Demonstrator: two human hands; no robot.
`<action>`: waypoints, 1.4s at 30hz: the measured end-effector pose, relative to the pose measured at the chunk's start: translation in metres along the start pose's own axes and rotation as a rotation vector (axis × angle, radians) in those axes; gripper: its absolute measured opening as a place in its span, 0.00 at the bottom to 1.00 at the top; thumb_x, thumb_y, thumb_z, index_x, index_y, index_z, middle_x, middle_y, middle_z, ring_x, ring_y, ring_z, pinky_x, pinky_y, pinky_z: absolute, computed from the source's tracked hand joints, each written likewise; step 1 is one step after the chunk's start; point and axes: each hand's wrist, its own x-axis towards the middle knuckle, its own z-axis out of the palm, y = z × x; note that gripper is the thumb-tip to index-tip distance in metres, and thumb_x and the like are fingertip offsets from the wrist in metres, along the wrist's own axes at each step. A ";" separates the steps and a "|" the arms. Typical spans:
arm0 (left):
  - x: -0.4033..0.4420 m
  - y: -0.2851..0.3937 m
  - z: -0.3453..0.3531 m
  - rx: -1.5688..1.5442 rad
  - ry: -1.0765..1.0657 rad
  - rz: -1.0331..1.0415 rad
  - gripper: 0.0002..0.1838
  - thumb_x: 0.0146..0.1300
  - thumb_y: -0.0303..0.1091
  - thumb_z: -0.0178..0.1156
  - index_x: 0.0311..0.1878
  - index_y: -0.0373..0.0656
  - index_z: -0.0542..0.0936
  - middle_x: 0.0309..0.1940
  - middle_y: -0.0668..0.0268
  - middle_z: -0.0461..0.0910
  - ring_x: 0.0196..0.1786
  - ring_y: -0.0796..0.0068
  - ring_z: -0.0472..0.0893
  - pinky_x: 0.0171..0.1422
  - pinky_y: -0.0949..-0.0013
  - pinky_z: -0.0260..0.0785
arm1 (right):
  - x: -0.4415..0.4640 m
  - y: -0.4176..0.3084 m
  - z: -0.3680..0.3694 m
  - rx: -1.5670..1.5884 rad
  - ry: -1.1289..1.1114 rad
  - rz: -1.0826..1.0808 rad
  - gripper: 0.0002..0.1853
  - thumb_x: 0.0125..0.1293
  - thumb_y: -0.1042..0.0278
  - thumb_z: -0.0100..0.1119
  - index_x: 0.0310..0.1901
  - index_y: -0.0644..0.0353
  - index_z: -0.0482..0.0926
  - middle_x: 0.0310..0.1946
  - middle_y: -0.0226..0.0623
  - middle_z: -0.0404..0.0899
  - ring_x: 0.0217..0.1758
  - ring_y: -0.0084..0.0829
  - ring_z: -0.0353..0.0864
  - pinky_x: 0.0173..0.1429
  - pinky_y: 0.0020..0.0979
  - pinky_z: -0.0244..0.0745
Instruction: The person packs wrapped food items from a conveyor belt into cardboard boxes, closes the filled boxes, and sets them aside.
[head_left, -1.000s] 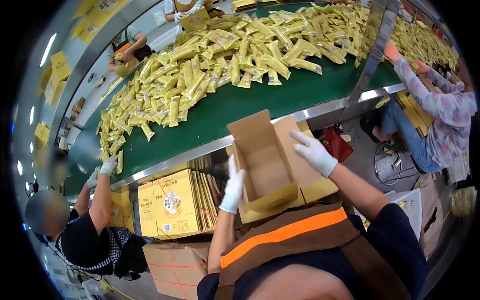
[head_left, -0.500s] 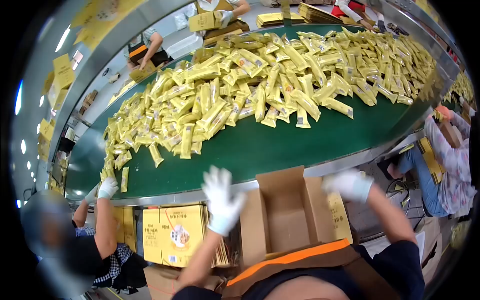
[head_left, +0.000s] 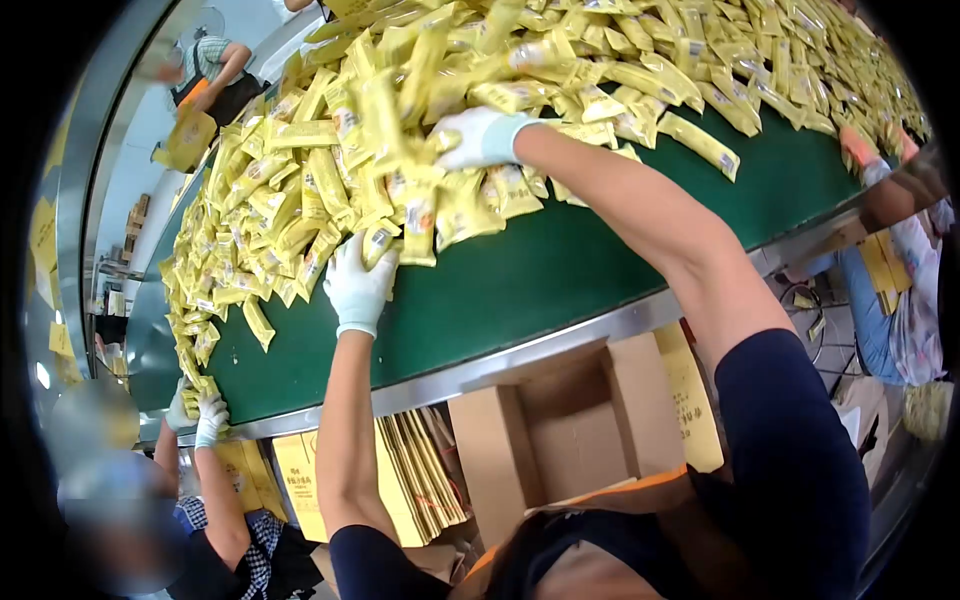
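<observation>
Both my gloved hands are at the heap of yellow packets (head_left: 290, 190) on the green belt (head_left: 520, 280). My left hand (head_left: 358, 285) is at the heap's near edge, its fingers closed round a yellow packet (head_left: 380, 240). Farther right, my right hand (head_left: 478, 138) reaches over the heap with its fingers curled onto packets; several blurred packets (head_left: 385, 115) are beside its fingertips. An open cardboard box (head_left: 575, 430) with its flaps spread stands below the belt's near edge, in front of my body, and no packets show inside.
Flattened yellow cartons (head_left: 415, 480) stand below the belt at the left. A co-worker's gloved hands (head_left: 205, 410) touch packets at the belt's left end. Another co-worker's hands (head_left: 860, 150) are at the right. Across the belt stands a further person (head_left: 212, 75). A metal rim (head_left: 490, 370) edges the belt.
Both my hands have moved from beside the open box up to the heap and closed on packets. Some packets there are shifted and blurred. The view has moved closer to the heap.
</observation>
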 end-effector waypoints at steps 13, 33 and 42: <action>-0.108 0.054 -0.038 -0.433 0.119 -0.043 0.27 0.65 0.44 0.65 0.61 0.37 0.75 0.45 0.55 0.84 0.45 0.67 0.83 0.54 0.68 0.74 | -0.170 0.042 -0.050 -0.157 0.403 -0.269 0.20 0.63 0.62 0.60 0.55 0.58 0.80 0.51 0.48 0.82 0.59 0.48 0.79 0.65 0.43 0.72; -0.071 0.082 -0.032 -0.007 -0.167 0.310 0.33 0.63 0.33 0.64 0.72 0.51 0.67 0.53 0.57 0.82 0.55 0.57 0.82 0.56 0.60 0.75 | -0.250 0.103 -0.062 -0.499 0.349 -0.313 0.27 0.53 0.79 0.58 0.57 0.48 0.75 0.46 0.34 0.79 0.54 0.38 0.77 0.61 0.41 0.68; -0.090 0.065 -0.028 0.197 -0.106 0.400 0.38 0.62 0.44 0.64 0.74 0.46 0.65 0.46 0.55 0.80 0.48 0.51 0.79 0.57 0.54 0.70 | -0.230 0.063 -0.051 -0.545 -0.404 0.191 0.21 0.56 0.48 0.60 0.42 0.58 0.82 0.40 0.43 0.85 0.46 0.43 0.85 0.54 0.39 0.75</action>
